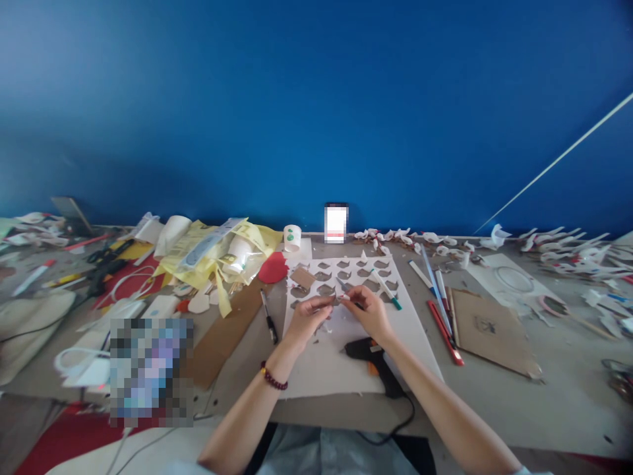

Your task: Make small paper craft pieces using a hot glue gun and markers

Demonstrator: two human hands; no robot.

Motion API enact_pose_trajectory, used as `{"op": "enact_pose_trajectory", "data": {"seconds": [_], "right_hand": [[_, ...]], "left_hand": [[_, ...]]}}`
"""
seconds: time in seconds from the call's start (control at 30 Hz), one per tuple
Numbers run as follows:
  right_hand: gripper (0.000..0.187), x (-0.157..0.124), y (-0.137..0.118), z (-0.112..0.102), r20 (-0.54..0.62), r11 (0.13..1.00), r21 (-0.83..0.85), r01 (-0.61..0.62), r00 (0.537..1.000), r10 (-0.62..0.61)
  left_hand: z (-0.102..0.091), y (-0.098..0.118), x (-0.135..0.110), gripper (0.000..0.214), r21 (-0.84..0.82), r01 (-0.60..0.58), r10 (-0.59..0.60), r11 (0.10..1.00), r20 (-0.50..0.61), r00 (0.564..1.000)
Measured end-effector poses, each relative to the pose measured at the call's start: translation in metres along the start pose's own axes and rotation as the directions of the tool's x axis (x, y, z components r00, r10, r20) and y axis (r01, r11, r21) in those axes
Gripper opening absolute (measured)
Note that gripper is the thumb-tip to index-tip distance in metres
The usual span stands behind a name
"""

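Note:
Above a white foam sheet (410,349) with several curved cut-outs, my two hands meet fingertip to fingertip. My left hand (312,316) is closed in a pinch, and what its fingertips hold is too small to make out. My right hand (368,311) pinches a small white piece (343,297) close to the left fingertips. A grey pointed thing (343,285) shows just beyond the right fingers; whether that hand holds it I cannot tell. Under my right wrist lies a black glue gun (376,361). A green-capped marker (387,290) rests on the sheet.
Left of the sheet are a black pen (269,318), a brown cardboard strip (230,336) and a yellow bag (202,247). On the right lie a red cutter (444,333) and a cardboard piece (489,333). A paper cup (292,238) and lit screen (336,223) stand by the blue wall.

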State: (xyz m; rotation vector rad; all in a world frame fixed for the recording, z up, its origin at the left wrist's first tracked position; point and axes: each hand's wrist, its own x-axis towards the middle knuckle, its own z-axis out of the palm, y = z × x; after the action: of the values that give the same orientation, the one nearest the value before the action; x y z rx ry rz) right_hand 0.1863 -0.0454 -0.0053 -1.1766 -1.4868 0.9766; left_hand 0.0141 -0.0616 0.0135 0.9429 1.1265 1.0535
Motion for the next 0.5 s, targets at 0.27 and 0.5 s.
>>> {"op": "enact_pose_trajectory", "data": {"seconds": [0.27, 0.5], "right_hand": [[0.016, -0.0008, 0.0024, -0.0012, -0.025, 0.998, 0.03, 0.062, 0.998, -0.061], [0.014, -0.0025, 0.0015, -0.0034, -0.042, 0.983, -0.126, 0.137, 0.989, -0.143]], "left_hand": [[0.0016, 0.0002, -0.0069, 0.032, 0.145, -0.226, 0.218, 0.963, 0.07, 0.974], [0.0038, 0.0057, -0.0097, 0.029, 0.229, -0.309, 0.295, 0.923, 0.096, 0.951]]}}
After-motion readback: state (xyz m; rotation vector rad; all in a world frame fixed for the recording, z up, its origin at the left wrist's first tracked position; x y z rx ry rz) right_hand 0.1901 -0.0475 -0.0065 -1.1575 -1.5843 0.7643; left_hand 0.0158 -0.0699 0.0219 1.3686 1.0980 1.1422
